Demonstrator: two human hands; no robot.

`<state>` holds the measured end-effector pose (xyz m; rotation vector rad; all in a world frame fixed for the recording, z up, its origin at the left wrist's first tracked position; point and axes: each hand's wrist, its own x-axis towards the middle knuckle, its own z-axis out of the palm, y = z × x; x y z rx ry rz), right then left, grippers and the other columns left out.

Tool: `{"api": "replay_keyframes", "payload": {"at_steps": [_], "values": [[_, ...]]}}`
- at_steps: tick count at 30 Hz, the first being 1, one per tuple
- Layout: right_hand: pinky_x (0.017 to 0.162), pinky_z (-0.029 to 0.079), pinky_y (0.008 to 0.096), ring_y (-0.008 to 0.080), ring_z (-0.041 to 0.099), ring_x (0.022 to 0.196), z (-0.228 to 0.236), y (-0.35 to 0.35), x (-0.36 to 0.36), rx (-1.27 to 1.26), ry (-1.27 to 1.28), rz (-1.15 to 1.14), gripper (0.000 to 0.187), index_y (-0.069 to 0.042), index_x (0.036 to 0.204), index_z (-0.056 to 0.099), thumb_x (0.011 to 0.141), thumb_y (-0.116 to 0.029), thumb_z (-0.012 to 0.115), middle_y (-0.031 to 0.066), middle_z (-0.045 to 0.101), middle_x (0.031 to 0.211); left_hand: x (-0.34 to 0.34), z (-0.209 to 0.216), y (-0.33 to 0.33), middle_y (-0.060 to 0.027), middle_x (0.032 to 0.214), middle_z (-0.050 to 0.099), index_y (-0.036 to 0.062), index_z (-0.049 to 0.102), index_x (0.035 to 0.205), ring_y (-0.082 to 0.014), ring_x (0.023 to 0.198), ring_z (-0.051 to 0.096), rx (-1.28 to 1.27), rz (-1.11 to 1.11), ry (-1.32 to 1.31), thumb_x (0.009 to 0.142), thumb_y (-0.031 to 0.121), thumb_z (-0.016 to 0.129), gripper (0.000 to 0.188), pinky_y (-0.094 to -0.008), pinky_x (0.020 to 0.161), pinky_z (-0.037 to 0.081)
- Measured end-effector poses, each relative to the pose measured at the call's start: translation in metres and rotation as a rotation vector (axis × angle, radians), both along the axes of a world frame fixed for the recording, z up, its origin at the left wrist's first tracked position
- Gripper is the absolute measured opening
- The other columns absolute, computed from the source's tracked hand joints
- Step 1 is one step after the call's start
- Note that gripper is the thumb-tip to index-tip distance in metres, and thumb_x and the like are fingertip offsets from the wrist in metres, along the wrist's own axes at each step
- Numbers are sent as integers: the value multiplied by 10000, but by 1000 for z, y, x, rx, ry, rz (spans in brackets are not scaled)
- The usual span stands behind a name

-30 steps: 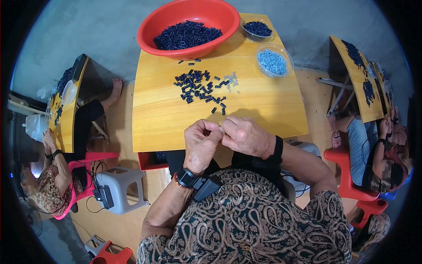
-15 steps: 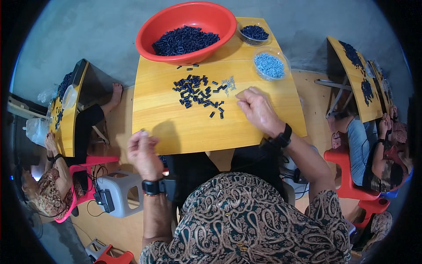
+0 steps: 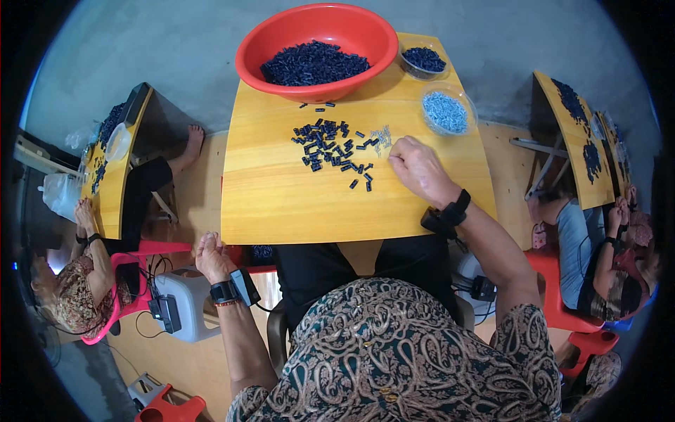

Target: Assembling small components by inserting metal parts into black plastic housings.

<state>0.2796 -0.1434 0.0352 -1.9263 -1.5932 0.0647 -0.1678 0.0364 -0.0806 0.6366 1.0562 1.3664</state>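
Note:
My right hand [image 3: 420, 169] rests on the yellow wooden table [image 3: 295, 204], its bent fingertips touching the surface beside a small scatter of silvery pieces [image 3: 381, 138]. Left of those lies a loose heap of small dark blue pieces [image 3: 329, 144]. My left hand [image 3: 211, 254] hangs off the table's front left corner, below the top, with its fingers curled shut; nothing shows in it. Both wrists wear black bands. At the back stands a red bowl [image 3: 247, 62] full of dark blue pieces.
Two clear bowls sit at the back right: one with dark pieces [image 3: 423, 59], one with pale blue-grey pieces [image 3: 446, 112]. A white stool [image 3: 188, 304] stands by my left knee. Other people work at yellow tables on the left [image 3: 112, 176] and right [image 3: 562, 133].
My hands, joined at the table's front edge a second ago, have parted. The left has dropped off the table's left corner; the right has reached forward to the silvery pieces.

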Motion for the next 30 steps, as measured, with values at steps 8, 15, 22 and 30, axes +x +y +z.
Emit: {"api": "replay_keyframes", "payload": {"at_steps": [8,15,22,30], "values": [[564,460,243,91,552,624,0,-32,-12,-13,812,-125,38,10,921,570,901,-16,590,49,595,771,88,85,-26,-58,974,623,-3,619,1055,-135,897,580,389,162,570,878,14,634,179,-270,838,473],[604,489,217,70,570,661,-16,-51,-17,64,983,-102,75,-2,992,574,920,-12,591,22,596,807,175,88,-36,-41,835,641,13,669,914,-111,776,592,553,-454,631,833,-12,653,86,-253,707,484],[653,503,223,78,582,739,-20,-57,-19,99,1103,-91,129,18,1039,578,914,-12,590,45,626,884,220,97,-44,-95,769,634,58,692,871,-264,767,571,758,-497,1056,718,-19,699,171,-370,752,450],[642,509,222,69,583,723,-20,-58,-21,97,1017,-82,128,34,1030,576,916,-19,601,41,627,881,223,98,-45,-102,784,604,41,674,835,-256,775,563,864,-497,1223,738,4,703,108,-367,732,464]]}}
